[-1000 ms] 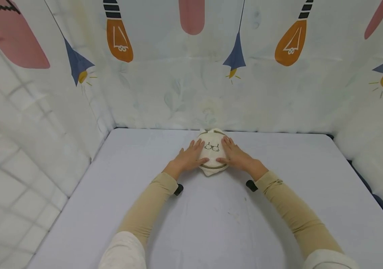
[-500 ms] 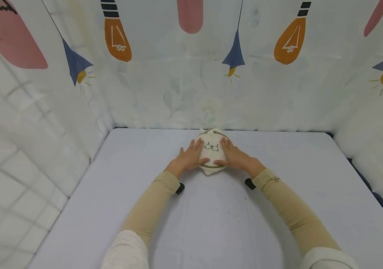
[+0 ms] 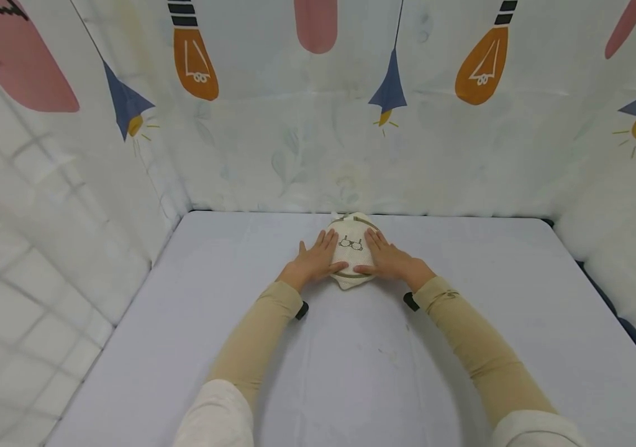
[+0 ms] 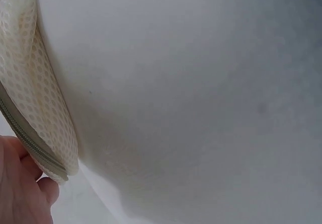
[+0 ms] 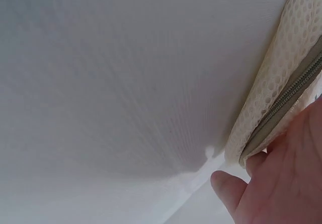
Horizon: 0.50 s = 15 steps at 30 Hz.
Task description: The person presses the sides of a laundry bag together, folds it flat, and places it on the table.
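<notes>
One rounded cream mesh pouch (image 3: 351, 256) with olive-green zip (image 4: 32, 144) lies near the far edge of the white desk (image 3: 346, 360), left hand (image 3: 313, 261) and right hand (image 3: 389, 259) on opposite sides, each grip straight-fingered, clasping nothing; even, gentle pressure probably keeps it steady.

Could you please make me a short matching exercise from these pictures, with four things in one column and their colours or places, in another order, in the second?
Column one
1. mesh bag
2. left hand
3. zipper
4. right hand

Column two
A. on the bag's right side, in the head view
B. cream, with a drawing of glasses on top
C. on the bag's left side, in the head view
D. olive-grey

Right pairs: 1-B, 2-C, 3-D, 4-A
</notes>
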### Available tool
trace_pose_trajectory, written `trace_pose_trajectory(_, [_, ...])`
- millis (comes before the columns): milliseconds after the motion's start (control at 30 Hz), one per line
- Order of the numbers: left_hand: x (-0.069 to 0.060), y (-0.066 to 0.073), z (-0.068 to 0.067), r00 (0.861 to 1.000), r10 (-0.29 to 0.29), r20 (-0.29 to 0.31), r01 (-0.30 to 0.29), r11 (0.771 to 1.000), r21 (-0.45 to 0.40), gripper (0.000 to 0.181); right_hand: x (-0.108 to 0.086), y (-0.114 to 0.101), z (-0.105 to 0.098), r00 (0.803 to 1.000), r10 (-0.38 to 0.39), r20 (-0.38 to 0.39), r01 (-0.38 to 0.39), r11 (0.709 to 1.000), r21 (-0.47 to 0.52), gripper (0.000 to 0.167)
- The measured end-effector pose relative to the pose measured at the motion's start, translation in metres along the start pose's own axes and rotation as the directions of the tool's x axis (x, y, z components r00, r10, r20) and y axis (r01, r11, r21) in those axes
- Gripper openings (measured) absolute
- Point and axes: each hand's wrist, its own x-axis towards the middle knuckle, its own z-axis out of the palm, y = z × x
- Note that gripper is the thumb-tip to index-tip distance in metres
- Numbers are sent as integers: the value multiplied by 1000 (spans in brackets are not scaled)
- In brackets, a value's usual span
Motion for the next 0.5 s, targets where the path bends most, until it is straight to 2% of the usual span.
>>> trace_pose_trajectory(233, [1,-1,2,1000,-9,14,9,1000,-17,89,-1,-2,-1,999,12,39,-13,999,37,102])
trace_pose_trajectory(500, [1,-1,2,999,-21,36,22,1000,-20,89,1,0,2,998,23,59,-24,1000,19,102])
